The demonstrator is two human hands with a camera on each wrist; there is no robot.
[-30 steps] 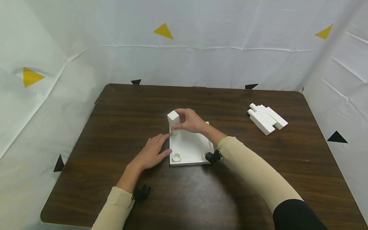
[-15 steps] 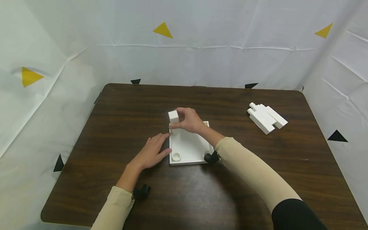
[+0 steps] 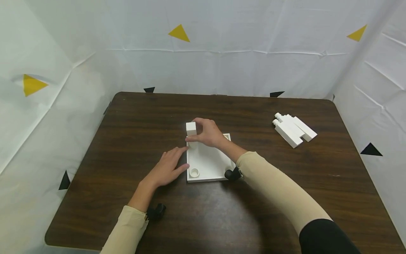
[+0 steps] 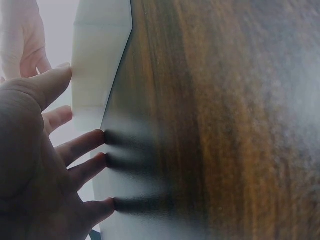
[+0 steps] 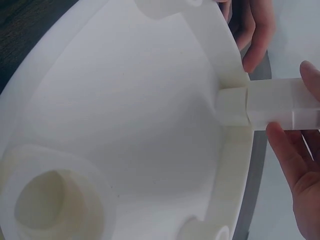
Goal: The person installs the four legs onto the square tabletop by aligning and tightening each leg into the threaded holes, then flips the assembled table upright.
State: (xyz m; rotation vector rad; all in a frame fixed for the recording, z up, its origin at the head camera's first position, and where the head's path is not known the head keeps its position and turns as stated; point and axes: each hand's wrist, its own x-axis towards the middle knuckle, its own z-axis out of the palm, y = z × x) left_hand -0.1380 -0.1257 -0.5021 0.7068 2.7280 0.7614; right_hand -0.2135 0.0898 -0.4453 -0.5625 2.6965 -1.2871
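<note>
Both my hands were at the white rimmed panel (image 3: 209, 160), which lay flat near the middle of the dark wood-grain table (image 3: 142, 120). My right hand (image 3: 207, 133) reached across it and pinched the square white leg (image 3: 191, 128) between thumb and fingers. That leg stood upright at the panel's far left corner, its flat end up. From my right wrist I could see its lower end against a short pale collar (image 5: 233, 106) inside the rim, with a thin seam between them; how deep it sat, I couldn't tell.

My left hand (image 3: 168, 167) was spread along the panel's left side, gripping nothing. The left wrist view showed my thumb and index finger against the panel's edge and the other three fingertips down on the wood.

At the near left corner a round socket (image 3: 194, 173) faced up, hollow in the middle. The near right corner was partly hidden by the black wrist camera (image 3: 232, 174) on my right arm; a second wrist camera (image 3: 156, 212) was strapped to my left.

Well off to the right, near the far side of the table, a cluster of loose white legs (image 3: 290, 131) lay side by side, knobbed ends pointing away from me. White sheeting (image 3: 219, 70) surrounded the table, marked with yellow triangles (image 3: 179, 33) and black triangles (image 3: 371, 149). My sleeves (image 3: 279, 187) were cream up to a black section on the right arm.
</note>
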